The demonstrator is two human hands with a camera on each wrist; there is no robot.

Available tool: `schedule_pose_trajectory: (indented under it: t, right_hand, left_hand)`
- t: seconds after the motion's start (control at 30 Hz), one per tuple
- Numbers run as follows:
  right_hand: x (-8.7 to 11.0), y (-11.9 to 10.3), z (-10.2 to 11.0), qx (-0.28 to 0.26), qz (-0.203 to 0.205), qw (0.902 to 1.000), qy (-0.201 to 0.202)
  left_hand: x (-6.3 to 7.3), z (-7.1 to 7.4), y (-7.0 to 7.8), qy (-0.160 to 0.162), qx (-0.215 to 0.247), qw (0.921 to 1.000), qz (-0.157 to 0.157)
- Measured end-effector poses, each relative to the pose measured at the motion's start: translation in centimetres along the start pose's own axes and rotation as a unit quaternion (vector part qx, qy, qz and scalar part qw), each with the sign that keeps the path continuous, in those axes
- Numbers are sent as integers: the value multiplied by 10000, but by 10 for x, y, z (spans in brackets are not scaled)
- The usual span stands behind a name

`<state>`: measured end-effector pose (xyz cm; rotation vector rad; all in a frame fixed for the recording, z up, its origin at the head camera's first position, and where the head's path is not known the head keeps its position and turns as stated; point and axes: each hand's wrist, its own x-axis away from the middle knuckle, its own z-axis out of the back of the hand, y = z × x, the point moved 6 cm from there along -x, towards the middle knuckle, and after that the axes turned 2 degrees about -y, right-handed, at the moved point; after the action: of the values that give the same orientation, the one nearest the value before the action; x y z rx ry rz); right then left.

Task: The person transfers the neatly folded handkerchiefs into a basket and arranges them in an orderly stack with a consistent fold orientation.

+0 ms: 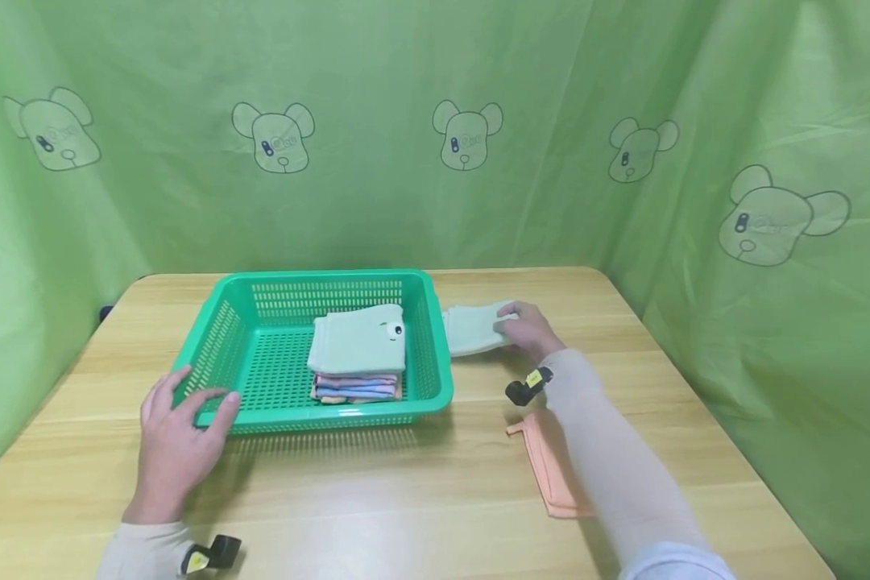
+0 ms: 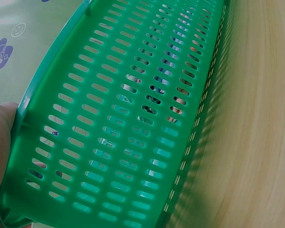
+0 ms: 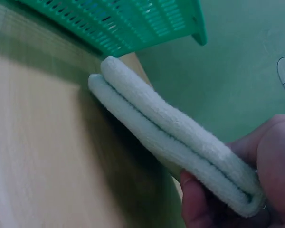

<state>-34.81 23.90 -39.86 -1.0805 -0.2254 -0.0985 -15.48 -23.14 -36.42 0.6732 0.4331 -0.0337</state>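
Observation:
A green plastic basket (image 1: 348, 411) stands on the table, with a stack of folded towels at its right side. A pale green towel (image 1: 358, 342) with a small face on it tops the stack; pink, blue and orange folds (image 1: 355, 388) show beneath. My left hand (image 1: 177, 443) rests at the basket's near left corner, thumb and fingers spread about the rim. Right of the basket, my right hand (image 1: 528, 329) pinches the right end of another folded pale green towel (image 1: 471, 329). In the right wrist view this towel (image 3: 171, 133) is tilted, its thick folded layers facing the camera.
An orange folded towel (image 1: 551, 467) lies on the table at right, partly hidden under my right forearm. The wooden table (image 1: 348, 507) ends at a green curtain (image 1: 377, 193) printed with bear heads, which hangs behind it and along both sides.

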Motion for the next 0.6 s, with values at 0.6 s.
schedule_pose_trajectory:
  t: [0.6]
  right_hand:
    - [7,-25,5,7,331,9991,259]
  left_hand:
    - [0,0,0,27,15,10000,4]
